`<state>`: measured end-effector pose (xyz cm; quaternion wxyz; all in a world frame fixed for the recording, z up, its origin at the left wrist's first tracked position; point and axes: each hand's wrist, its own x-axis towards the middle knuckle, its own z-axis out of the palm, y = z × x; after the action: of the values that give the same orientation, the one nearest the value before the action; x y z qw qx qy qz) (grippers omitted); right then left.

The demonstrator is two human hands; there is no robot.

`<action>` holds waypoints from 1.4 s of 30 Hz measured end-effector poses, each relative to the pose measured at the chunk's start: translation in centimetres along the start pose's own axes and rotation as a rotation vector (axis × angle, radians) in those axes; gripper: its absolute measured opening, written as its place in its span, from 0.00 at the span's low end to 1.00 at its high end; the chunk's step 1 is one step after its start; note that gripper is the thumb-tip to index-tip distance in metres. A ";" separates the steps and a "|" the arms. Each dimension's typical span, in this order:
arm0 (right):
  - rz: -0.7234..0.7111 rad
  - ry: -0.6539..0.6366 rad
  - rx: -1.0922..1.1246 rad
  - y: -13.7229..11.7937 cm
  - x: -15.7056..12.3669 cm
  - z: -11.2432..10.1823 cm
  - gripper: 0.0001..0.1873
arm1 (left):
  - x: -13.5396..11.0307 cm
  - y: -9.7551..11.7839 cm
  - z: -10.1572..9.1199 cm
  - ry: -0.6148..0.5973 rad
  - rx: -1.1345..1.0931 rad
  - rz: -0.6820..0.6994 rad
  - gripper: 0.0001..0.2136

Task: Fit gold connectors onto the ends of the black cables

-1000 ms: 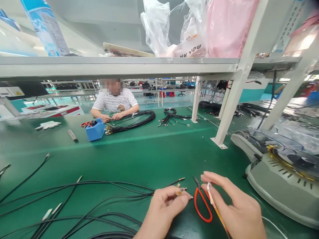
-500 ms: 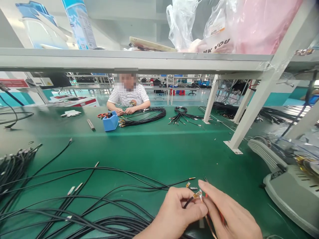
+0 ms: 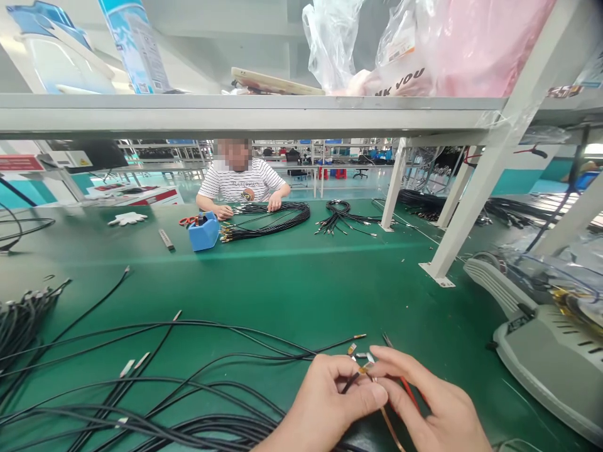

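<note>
Left of the tape dispenser point(image 3: 551, 351), your left hand point(image 3: 325, 408) and right hand point(image 3: 433, 414) pinch 1 cable tip point(image 3: 360, 371) and amber tape strip point(image 3: 391, 424); loose tension risks a crooked wrap.

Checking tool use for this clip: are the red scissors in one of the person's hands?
No. The red scissors lie on the green table under the right hand, which with the left hand pinches a cable end.
</note>
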<state>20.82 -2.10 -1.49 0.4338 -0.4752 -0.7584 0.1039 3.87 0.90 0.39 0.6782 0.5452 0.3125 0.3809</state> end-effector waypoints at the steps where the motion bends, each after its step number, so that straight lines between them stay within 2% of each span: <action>1: 0.025 -0.004 0.012 0.0 0.0 0.0 0.17 | 0.0 0.1 0.0 0.043 0.054 0.004 0.16; 5: 0.109 0.008 0.036 -0.2 0.1 0.0 0.15 | 0.0 0.3 -0.1 0.197 0.152 0.056 0.13; 10: 0.151 0.006 0.065 -0.3 0.2 0.1 0.13 | 0.1 0.3 -0.2 0.198 0.268 0.142 0.09; 16: 0.266 -0.043 0.140 -0.3 0.2 0.2 0.03 | 0.0 0.8 -0.3 0.181 0.282 0.113 0.08; 19: 0.316 -0.099 0.298 -0.4 0.4 0.0 0.06 | -0.1 1.1 -0.4 0.149 0.294 0.109 0.08; 23: 0.451 -0.181 0.609 -0.9 0.9 -0.2 0.11 | 0.0 1.2 -0.4 0.139 0.356 0.095 0.09; 25: 0.487 -0.198 0.682 -1.1 1.1 -0.3 0.11 | 0.0 1.1 -0.5 0.136 0.381 0.096 0.09; 33: 0.535 -0.113 0.566 -1.2 1.0 0.6 0.08 | 0.0 0.8 -0.6 0.133 0.413 0.101 0.08; 37: 0.511 -0.138 0.464 -0.5 0.8 0.4 0.10 | 0.1 0.5 -0.6 0.121 0.284 0.057 0.07; 39: 0.550 -0.104 0.435 -0.1 0.7 0.0 0.13 | 0.1 0.4 -0.7 0.104 0.194 -0.009 0.10; 42: 0.658 -0.067 0.523 0.2 0.6 -0.5 0.16 | 0.2 0.3 -0.8 0.114 0.185 -0.039 0.10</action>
<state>21.23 -1.66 -0.94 0.4585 -0.5622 -0.5281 0.4413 3.26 1.54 0.52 0.6133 0.5769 0.3950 0.3674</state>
